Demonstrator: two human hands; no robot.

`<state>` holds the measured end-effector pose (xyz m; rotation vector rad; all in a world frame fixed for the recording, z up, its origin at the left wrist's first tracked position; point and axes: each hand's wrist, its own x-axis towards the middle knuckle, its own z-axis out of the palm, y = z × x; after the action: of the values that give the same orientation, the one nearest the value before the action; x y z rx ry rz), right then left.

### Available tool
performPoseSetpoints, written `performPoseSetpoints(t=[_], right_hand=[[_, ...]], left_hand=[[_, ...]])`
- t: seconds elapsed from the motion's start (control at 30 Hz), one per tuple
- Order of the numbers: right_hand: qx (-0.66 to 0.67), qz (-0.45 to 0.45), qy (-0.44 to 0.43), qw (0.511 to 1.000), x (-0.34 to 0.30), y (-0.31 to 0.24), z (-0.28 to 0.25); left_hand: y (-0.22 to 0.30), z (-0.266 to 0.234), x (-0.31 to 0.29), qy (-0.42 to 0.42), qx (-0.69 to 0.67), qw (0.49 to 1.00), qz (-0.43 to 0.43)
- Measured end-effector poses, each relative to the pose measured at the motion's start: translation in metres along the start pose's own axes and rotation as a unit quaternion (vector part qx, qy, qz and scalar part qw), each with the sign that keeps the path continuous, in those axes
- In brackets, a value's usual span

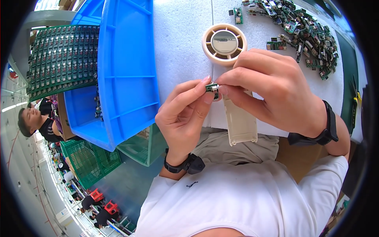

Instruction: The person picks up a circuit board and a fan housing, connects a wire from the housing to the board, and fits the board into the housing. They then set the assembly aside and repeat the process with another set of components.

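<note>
Between its thumb and fingers my left hand (182, 108) holds a small green circuit board (212, 87) with metal and white parts on it. My right hand (268, 89) has thumb and forefinger pinched together at the board's right end, where a small white part shows; what lies between those fingertips is too small to make out. Below my right hand is a cream handheld fan, its round slotted head (225, 41) with a shiny disc in the centre. The fan's long handle (241, 122) stretches toward me over the table edge, partly covered by my right hand.
A heap of small circuit boards (304, 35) lies at the far right of the white table (179, 43). On the left stand a blue plastic bin (130, 59) and a large panel of boards (63, 59). Green crates (90, 162) and another person (43, 120) are beyond.
</note>
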<state>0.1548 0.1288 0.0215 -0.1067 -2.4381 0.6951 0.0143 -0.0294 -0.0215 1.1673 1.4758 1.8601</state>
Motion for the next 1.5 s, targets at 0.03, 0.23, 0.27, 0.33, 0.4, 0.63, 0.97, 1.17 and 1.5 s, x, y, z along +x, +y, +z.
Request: performPoseSetpoints(t=[0.03,0.23,0.27,0.33,0.4,0.63,0.97,1.17,1.5], right_hand=[[-0.004,-0.006,0.0,1.0,0.0,0.0,0.0],[0.045,0.013,-0.012,0.999,0.001,-0.004,-0.003],[0.068,0.032,-0.005,0.997,0.001,-0.006,-0.001],[0.113,0.069,0.009,0.991,-0.001,-0.009,0.003],[0.121,0.077,0.014,0.99,-0.002,-0.01,0.007],[0.126,0.109,0.022,0.986,-0.006,-0.01,0.012],[0.086,0.055,-0.011,0.995,0.003,-0.005,0.002],[-0.041,0.04,0.076,0.995,0.025,0.003,-0.017],[0.135,0.165,-0.14,0.967,0.08,0.058,-0.085]], left_hand=[[0.0,0.002,-0.001,0.008,0.043,0.999,0.021],[-0.006,0.016,-0.008,0.072,0.234,0.957,0.155],[-0.007,0.019,-0.009,0.073,0.234,0.957,0.156],[-0.012,0.024,-0.011,0.104,0.275,0.936,0.193],[-0.013,0.026,-0.013,0.12,0.296,0.924,0.212],[-0.01,0.03,-0.013,0.107,0.362,0.897,0.23],[-0.003,0.022,-0.008,0.103,0.332,0.915,0.203],[-0.007,0.017,-0.016,0.112,0.293,0.932,0.183],[0.019,0.028,-0.001,0.036,0.228,0.972,0.05]])
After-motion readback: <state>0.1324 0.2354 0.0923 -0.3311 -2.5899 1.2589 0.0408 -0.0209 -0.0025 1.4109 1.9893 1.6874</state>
